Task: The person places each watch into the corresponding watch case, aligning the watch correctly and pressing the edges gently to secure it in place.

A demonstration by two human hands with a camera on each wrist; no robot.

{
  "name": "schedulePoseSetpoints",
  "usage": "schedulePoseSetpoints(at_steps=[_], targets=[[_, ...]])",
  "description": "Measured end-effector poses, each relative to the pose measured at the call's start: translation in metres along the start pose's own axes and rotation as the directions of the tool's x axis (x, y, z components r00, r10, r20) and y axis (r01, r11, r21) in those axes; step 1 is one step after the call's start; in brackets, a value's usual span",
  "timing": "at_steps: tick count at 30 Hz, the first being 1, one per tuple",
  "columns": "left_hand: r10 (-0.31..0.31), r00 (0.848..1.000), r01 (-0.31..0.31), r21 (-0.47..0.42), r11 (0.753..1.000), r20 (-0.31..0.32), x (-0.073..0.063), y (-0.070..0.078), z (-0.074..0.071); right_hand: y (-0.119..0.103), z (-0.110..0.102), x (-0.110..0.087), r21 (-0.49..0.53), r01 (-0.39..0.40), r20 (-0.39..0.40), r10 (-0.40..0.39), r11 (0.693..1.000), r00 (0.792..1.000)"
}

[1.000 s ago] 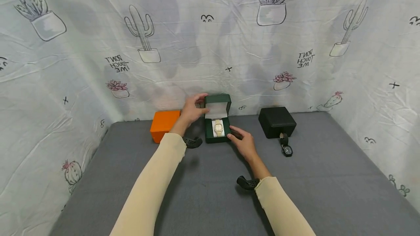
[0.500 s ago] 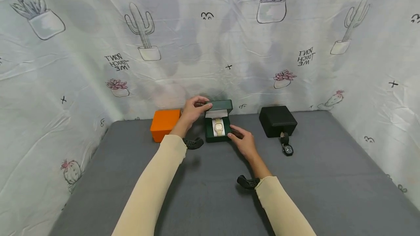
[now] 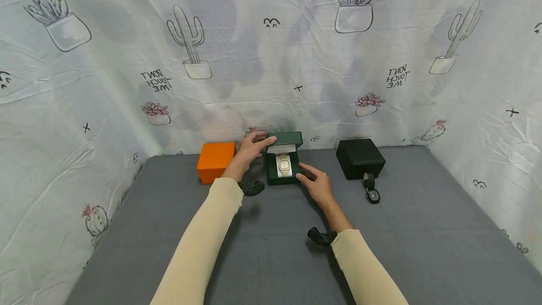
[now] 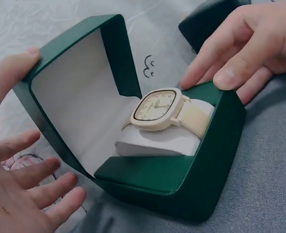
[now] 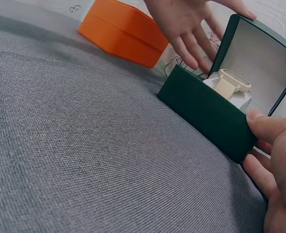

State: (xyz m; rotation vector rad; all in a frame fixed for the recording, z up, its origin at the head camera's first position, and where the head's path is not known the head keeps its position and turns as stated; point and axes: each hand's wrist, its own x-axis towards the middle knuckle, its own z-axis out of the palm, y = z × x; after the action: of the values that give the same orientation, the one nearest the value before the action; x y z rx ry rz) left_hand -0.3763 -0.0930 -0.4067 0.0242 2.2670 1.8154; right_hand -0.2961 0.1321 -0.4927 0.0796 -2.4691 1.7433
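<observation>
A green watch box (image 3: 284, 181) stands on the grey table with its lid (image 3: 289, 139) tilted partway up. Inside, a cream square-faced watch (image 4: 155, 109) is wrapped round a white cushion (image 4: 157, 141). My left hand (image 3: 250, 149) is at the lid's left side; the left wrist view has its thumb pressing the lid's edge while its other fingers spread loosely behind, apart from the box. With the right hand (image 3: 319, 188) I hold the base by its front right corner, thumb in front and fingers along the side, some of them hidden in the right wrist view.
Left of the green box stands an orange box (image 3: 215, 161). A black box (image 3: 360, 158) is at the right, with a black watch (image 3: 371, 192) lying before it. The patterned white cloth (image 3: 237, 51) hangs behind the table's back edge.
Under my left hand the lid has come forward and down from nearly upright to a partway tilt, mostly in the first half second. The right hand keeps its place at the base.
</observation>
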Motion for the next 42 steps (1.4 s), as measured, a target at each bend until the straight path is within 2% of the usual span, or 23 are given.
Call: schedulePoseSetpoints(at_steps=[8,15,22,36,42], targets=[[-0.039,0.999,0.040,-0.047,0.998,0.029,0.004,-0.004,0.001,0.002,0.002,0.003,0.021,-0.002,-0.011,0.002,1.000,1.000],[-0.060,0.994,0.066,-0.072,0.995,0.091,0.009,-0.014,-0.002,-0.001,0.004,0.003,0.002,-0.016,-0.011,0.016,1.000,1.000],[0.017,0.990,-0.011,-0.048,0.999,0.142,0.008,-0.023,-0.006,-0.002,0.003,0.005,0.013,0.006,-0.026,-0.006,1.000,1.000],[0.087,0.971,-0.097,0.035,0.995,0.225,0.006,-0.034,-0.011,-0.005,-0.001,0.002,0.032,-0.013,0.002,0.013,0.999,1.000],[0.106,0.962,-0.128,0.073,0.989,0.253,0.006,-0.039,-0.012,-0.005,0.000,0.000,-0.001,-0.023,-0.004,0.023,1.000,1.000]])
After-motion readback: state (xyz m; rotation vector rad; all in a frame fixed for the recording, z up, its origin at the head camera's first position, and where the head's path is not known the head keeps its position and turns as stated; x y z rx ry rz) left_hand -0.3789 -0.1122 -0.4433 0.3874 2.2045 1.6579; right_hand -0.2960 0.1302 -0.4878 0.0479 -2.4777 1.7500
